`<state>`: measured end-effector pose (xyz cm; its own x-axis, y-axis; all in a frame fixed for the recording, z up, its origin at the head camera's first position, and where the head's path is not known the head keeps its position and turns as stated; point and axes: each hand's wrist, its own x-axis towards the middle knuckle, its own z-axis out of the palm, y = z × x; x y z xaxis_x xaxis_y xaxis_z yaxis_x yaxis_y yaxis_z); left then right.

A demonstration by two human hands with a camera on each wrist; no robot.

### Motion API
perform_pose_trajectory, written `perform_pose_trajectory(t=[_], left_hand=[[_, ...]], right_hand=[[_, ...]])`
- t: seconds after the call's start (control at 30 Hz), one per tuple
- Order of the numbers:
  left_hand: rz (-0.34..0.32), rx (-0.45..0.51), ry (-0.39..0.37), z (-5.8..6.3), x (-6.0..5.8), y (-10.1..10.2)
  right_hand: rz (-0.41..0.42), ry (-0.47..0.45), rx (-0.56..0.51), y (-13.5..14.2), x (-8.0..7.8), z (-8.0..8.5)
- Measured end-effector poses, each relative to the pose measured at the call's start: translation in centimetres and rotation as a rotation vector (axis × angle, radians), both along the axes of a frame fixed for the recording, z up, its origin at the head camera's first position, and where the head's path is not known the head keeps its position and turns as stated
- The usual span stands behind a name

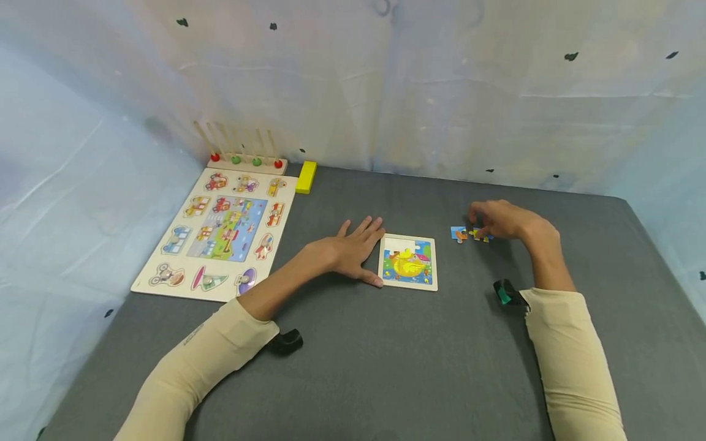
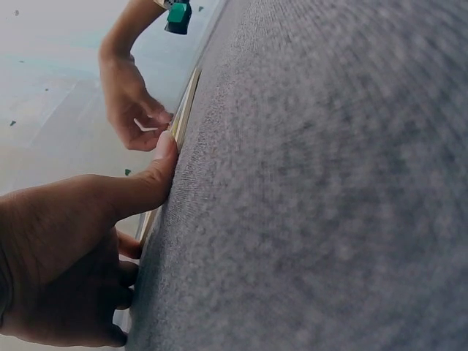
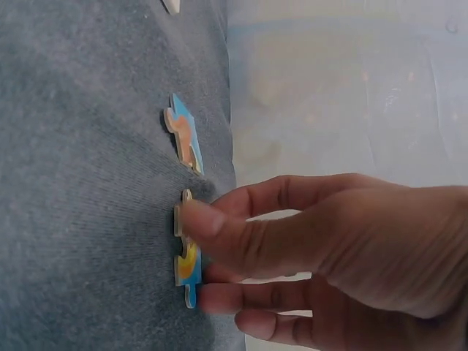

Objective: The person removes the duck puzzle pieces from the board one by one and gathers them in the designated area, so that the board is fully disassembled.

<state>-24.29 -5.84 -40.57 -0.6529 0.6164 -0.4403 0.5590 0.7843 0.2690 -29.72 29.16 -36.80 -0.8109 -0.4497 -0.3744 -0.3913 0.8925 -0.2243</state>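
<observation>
My left hand lies with spread, straight fingers against the left edge of a small wooden puzzle tray. Inside the tray is a picture of a yellow duck, with a pale unfilled patch at its upper left. To the right of the tray, my right hand reaches down and pinches a blue-and-yellow puzzle piece between thumb and curled fingers, low at the table. Thumb and fingers partly hide that piece. A second puzzle piece, blue with orange, lies flat just left of the right hand.
On the left lies a large wooden knob puzzle board with vehicles and toys. Behind it stands a pegged rack with red and green beads. A yellow block is beside the board. Pale sheeting hangs around the dark table.
</observation>
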Motion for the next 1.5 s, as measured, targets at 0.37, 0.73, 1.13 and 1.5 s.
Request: perform_pose_trajectory(t=[0.37,0.73,1.13,1.5], left_hand=[[-0.002,-0.001,0.001,0.0,-0.2,0.0],[0.001,-0.002,0.001,0.0,-0.1,0.0],[-0.008,-0.001,-0.002,0.1,-0.1,0.0],[-0.006,-0.001,0.014,-0.1,-0.1,0.0]], right_hand=[[0.009,-0.012,0.01,0.0,-0.1,0.1],[0.078,0.042,-0.099,-1.5,0.7,1.6],[0.256,-0.017,-0.14,-6.6,2.6,1.9],[0.263,-0.046,-0.036,-9.1,2.9,-0.1]])
